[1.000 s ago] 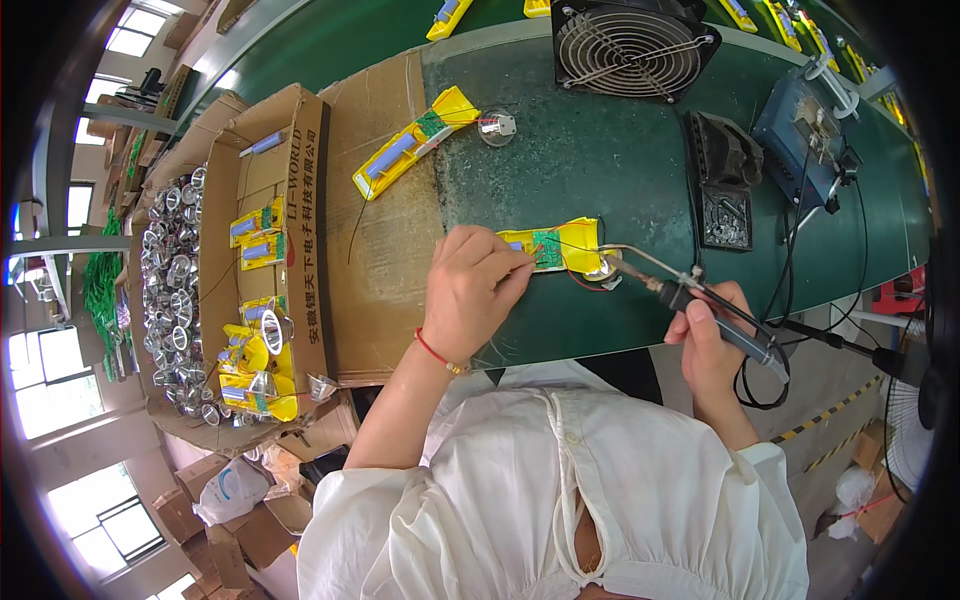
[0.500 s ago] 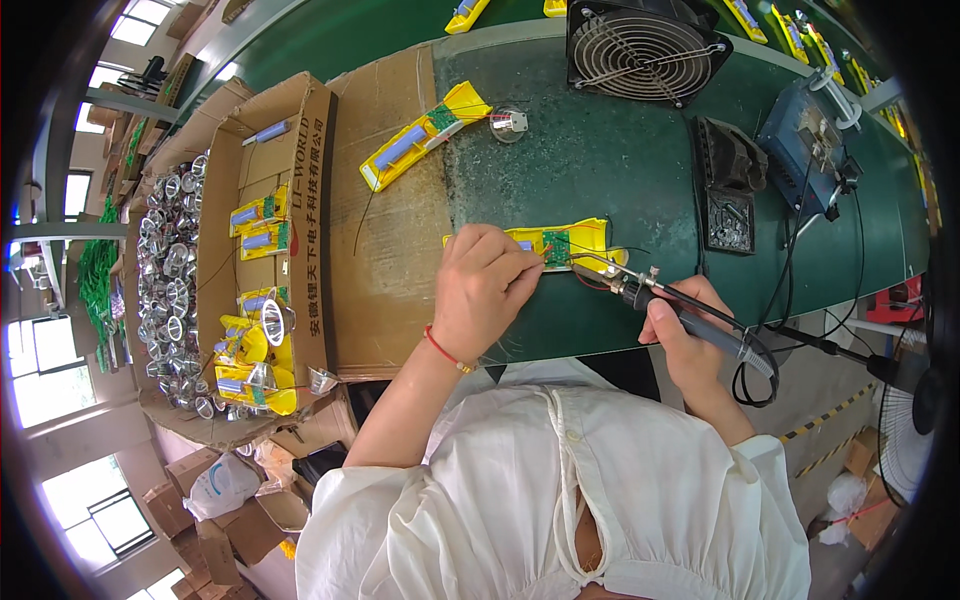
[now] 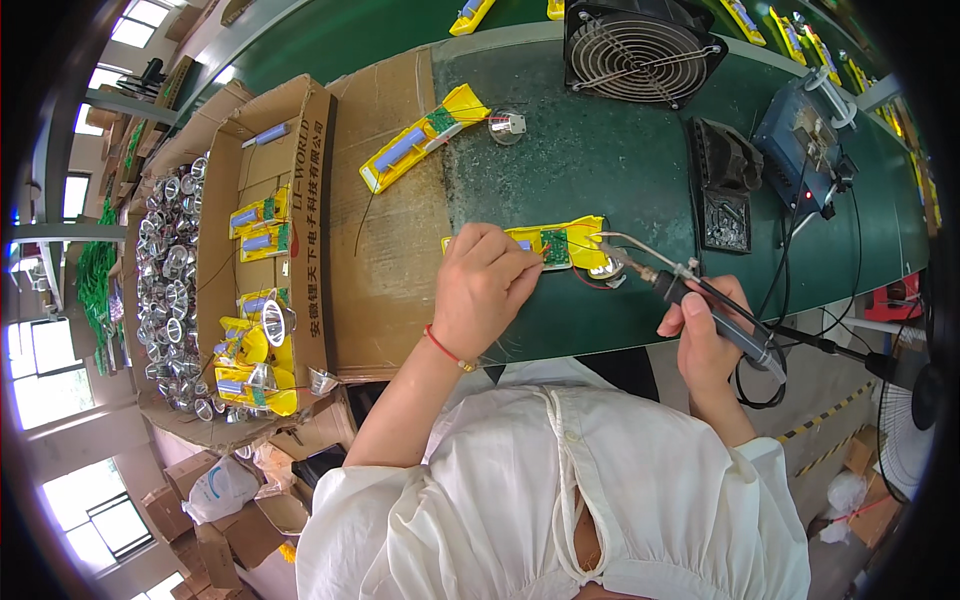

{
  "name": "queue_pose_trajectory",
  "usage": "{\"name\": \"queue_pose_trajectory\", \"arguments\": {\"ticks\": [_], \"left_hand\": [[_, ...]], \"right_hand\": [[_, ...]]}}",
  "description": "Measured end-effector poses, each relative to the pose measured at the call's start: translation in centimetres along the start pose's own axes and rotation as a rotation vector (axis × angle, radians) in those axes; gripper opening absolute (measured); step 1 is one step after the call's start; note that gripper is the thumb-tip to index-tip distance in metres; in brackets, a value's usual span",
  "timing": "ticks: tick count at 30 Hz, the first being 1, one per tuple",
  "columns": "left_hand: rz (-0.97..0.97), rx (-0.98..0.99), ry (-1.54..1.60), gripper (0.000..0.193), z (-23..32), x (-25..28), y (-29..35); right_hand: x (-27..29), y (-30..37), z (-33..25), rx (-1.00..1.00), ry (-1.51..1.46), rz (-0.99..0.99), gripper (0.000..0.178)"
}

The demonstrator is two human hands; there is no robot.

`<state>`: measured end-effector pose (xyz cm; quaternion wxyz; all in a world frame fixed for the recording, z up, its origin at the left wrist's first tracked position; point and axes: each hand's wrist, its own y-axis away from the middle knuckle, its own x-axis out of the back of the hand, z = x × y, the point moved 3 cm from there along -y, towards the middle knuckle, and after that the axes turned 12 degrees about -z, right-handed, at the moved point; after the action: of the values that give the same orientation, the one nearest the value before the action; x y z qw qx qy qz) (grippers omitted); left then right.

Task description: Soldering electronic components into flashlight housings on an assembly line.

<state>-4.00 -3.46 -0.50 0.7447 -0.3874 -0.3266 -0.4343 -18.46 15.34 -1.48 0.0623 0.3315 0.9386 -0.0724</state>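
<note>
A yellow plastic housing point(image 3: 588, 232) lies on the green bench with a blue cylindrical cell and a small green circuit board point(image 3: 554, 248) in it. My left hand point(image 3: 485, 270) rests over its left end, fingertips pinched at the board's edge. What they hold is too small to make out. A silver reflector point(image 3: 606, 268) sits by the housing's right end, with a thin red wire beside it. My right hand point(image 3: 705, 345) grips a soldering iron point(image 3: 722, 325) with a thin curved feed tube. Its tip is apart from the board, above the reflector.
Another yellow housing point(image 3: 405, 148) and a wired reflector point(image 3: 506, 125) lie farther back. A cardboard box point(image 3: 318, 220) of parts stands left, beside many reflectors point(image 3: 172, 290). A fan point(image 3: 645, 55), a black tray point(image 3: 727, 220) and a blue soldering unit point(image 3: 795, 135) stand behind and right.
My right hand has drawn the soldering iron to the right, away from the board, uncovering the reflector. A red light now shows on the blue unit. My left hand has stayed put.
</note>
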Motion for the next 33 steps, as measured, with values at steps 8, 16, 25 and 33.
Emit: {"name": "queue_pose_trajectory", "arguments": {"ticks": [8,16,25,33], "left_hand": [[0.003,0.02,0.019,0.008,0.0,0.1,-0.5],[-0.063,0.148,-0.071,0.05,0.4,2.7,-1.2],[-0.418,0.003,-0.571,0.051,-2.0,3.0,-2.7],[-0.039,0.132,-0.054,0.028,-1.0,4.1,0.3]], "right_hand": [[6.6,3.5,0.0,0.405,0.664,0.278,0.024],[8.5,4.3,-1.0,0.272,0.623,0.344,0.02],[4.8,2.9,0.0,0.21,0.387,0.133,0.016],[4.4,3.0,0.9,0.156,0.326,0.1,0.015]]}}
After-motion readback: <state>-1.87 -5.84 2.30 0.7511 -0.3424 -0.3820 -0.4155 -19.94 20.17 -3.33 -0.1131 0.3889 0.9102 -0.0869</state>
